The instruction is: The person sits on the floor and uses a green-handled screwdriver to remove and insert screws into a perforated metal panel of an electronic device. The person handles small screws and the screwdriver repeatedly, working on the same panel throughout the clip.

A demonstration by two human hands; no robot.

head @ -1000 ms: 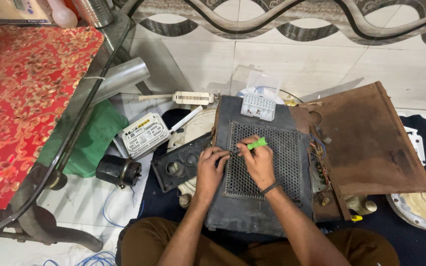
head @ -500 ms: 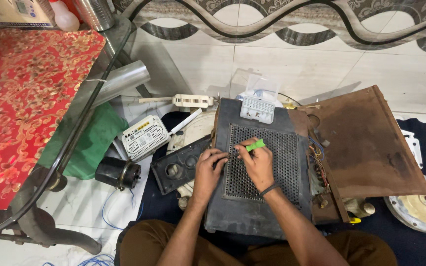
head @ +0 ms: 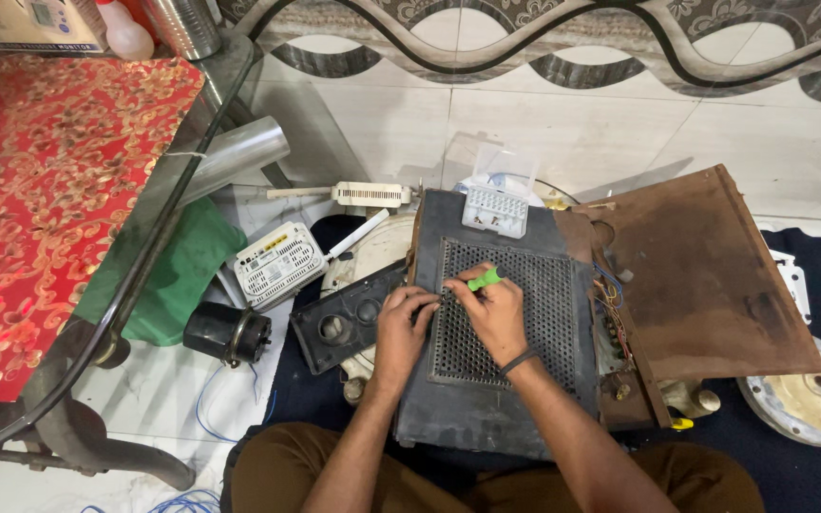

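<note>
A dark metal casing (head: 486, 399) with a perforated grille (head: 544, 313) lies on the floor in front of me. My right hand (head: 494, 313) grips a green-handled screwdriver (head: 485, 279), its tip down at the grille's left edge. My left hand (head: 403, 328) rests on the casing's left side, fingers curled right beside the tip. A small clear parts box (head: 495, 209) sits on the casing's far end.
A rusty brown panel (head: 705, 275) leans at the right, wires showing beside it. A black plate with holes (head: 344, 328), a white router (head: 277, 264), a black motor (head: 226, 332) and green cloth (head: 182, 275) lie left. A glass table with red patterned top (head: 40, 190) stands far left. A round white part (head: 814, 399) lies right.
Both hands stay at the grille's left edge; the screwdriver has barely shifted. The view has moved slightly.
</note>
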